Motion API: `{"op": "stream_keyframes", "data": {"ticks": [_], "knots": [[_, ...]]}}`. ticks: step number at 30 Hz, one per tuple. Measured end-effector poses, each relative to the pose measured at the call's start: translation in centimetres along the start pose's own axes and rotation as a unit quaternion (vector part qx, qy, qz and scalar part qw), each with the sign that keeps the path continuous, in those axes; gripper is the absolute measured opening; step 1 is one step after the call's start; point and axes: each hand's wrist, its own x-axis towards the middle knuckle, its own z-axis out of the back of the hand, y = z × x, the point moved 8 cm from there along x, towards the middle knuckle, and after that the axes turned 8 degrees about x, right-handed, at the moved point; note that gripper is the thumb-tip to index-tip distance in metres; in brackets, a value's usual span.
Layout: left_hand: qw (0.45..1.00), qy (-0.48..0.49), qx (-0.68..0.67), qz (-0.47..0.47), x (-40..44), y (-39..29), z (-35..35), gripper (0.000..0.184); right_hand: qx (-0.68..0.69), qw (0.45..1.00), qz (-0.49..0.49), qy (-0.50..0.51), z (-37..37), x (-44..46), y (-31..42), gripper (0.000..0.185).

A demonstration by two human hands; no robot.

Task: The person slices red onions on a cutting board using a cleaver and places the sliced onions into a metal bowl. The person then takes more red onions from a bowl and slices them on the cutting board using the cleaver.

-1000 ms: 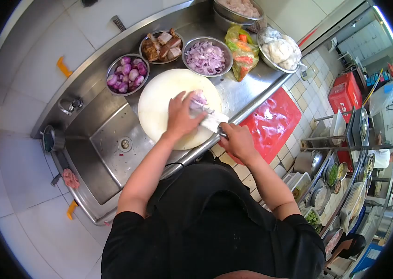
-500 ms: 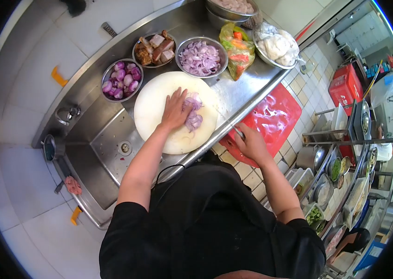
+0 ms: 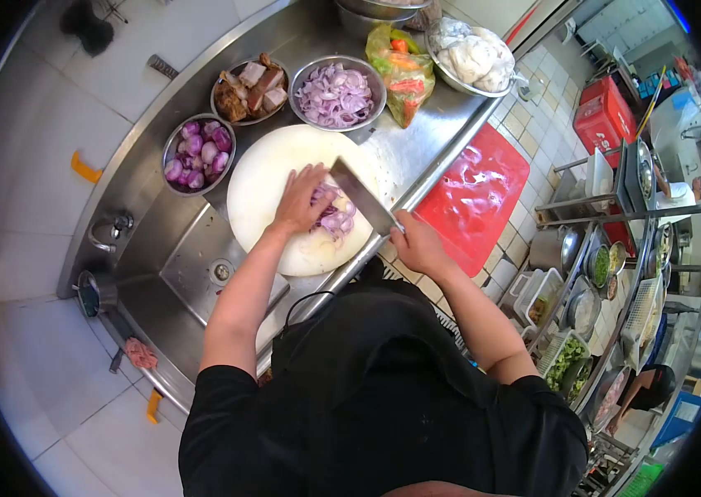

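Note:
A round white cutting board carries a small heap of sliced purple onion. My left hand lies on the board with its fingers stretched out, against the left side of the heap. My right hand is closed around the handle of a cleaver. Its broad blade reaches over the right side of the board, close to the slices; whether it touches them I cannot tell. Behind the board stand a steel bowl of sliced onions and a bowl of peeled whole onions.
A bowl of meat chunks, a plastic bag of vegetables and a bowl with a white bag line the counter. The steel sink lies left. A red lid-like surface and loaded shelves are right.
My right hand has moved left toward the board, and the cleaver's blade now shows broadside above it. My left hand stays on the board by the slices. The whole view has shifted slightly.

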Motion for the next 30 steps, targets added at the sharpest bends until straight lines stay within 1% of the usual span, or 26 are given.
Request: {"op": "stream_keyframes", "data": {"ticks": [1, 2, 3, 4, 5, 7, 8, 9, 11, 13, 15, 16, 17, 19, 20, 21, 24, 27, 29, 30], "knots": [[1.000, 0.000, -0.003, 0.001, -0.4, -0.5, 0.1, 0.073, 0.047, 0.998, -0.026, -0.030, -0.1, -0.6, -1.8, 0.024], [0.999, 0.030, 0.001, -0.023, -1.0, -1.3, -0.3, 0.073, 0.045, 0.998, -0.027, -0.029, -0.3, -1.3, -2.9, 0.024], [0.997, 0.060, 0.005, -0.047, -1.7, -2.1, -0.8, 0.074, 0.098, 0.992, -0.071, -0.021, -0.8, -2.2, -4.6, 0.023], [0.998, 0.053, -0.025, -0.029, -2.3, -2.2, -1.0, 0.079, 0.152, 0.982, -0.115, -0.012, -1.5, -3.0, -5.8, 0.021], [0.998, 0.055, -0.027, -0.031, -3.1, -2.4, -1.3, 0.079, 0.151, 0.981, -0.119, -0.013, -2.4, -3.7, -6.3, 0.021], [1.000, 0.014, -0.023, -0.011, -4.3, -3.6, -0.4, 0.083, 0.299, 0.933, -0.200, 0.018, -4.6, -5.4, -7.2, 0.017], [1.000, 0.011, -0.008, 0.012, -4.6, -4.1, -0.5, 0.091, 0.295, 0.934, -0.200, 0.015, -5.3, -5.9, -6.7, 0.015], [1.000, 0.013, -0.013, 0.011, -5.0, -5.0, -0.7, 0.091, 0.292, 0.934, -0.205, 0.014, -6.0, -5.9, -6.4, 0.015], [0.997, -0.052, 0.063, 0.017, -6.0, -6.6, -0.1, 0.096, 0.323, 0.930, -0.171, 0.026, -7.8, -5.6, -5.1, 0.014], [0.996, -0.060, 0.064, 0.031, -6.4, -6.9, -1.2, 0.097, 0.330, 0.925, -0.185, 0.026, -9.1, -5.0, -3.7, 0.015], [0.989, -0.091, 0.077, 0.088, -6.4, -6.2, -1.3, 0.093, 0.318, 0.931, -0.172, 0.042, -10.9, -4.1, -2.9, 0.015], [0.989, -0.091, 0.032, 0.112, -6.3, -5.7, -1.3, 0.085, 0.323, 0.928, -0.177, 0.055, -11.3, -3.9, -2.3, 0.015], [0.989, -0.094, 0.030, 0.111, -6.3, -5.6, -1.5, 0.085, 0.320, 0.930, -0.175, 0.053, -11.5, -3.6, -1.7, 0.015], [0.974, -0.168, -0.010, 0.151, -6.8, -4.6, -0.9, 0.075, 0.364, 0.912, -0.174, 0.076, -12.4, -3.0, -0.4, 0.014], [0.966, -0.199, -0.022, 0.161, -7.0, -4.2, -0.8, 0.065, 0.366, 0.910, -0.170, 0.099, -12.9, -2.8, 0.1, 0.015], [0.966, -0.202, -0.022, 0.160, -6.9, -4.0, -1.0, 0.065, 0.364, 0.911, -0.167, 0.099, -13.2, -2.4, 0.0, 0.015], [0.934, -0.293, -0.033, 0.202, -7.4, -2.7, -0.2, 0.053, 0.387, 0.898, -0.147, 0.148, -14.6, -1.4, 1.0, 0.013], [0.914, -0.327, -0.046, 0.236, -6.9, -1.9, 0.1, 0.053, 0.401, 0.887, -0.149, 0.173, -13.8, 0.2, 1.9, 0.014], [0.907, -0.346, -0.026, 0.237, -5.5, -2.0, 0.6, 0.055, 0.411, 0.879, -0.156, 0.183, -12.3, 1.8, 2.1, 0.013], [0.903, -0.363, -0.043, 0.224, -4.2, -2.5, 1.4, 0.056, 0.406, 0.884, -0.147, 0.180, -11.3, 3.0, 2.0, 0.013]]}}
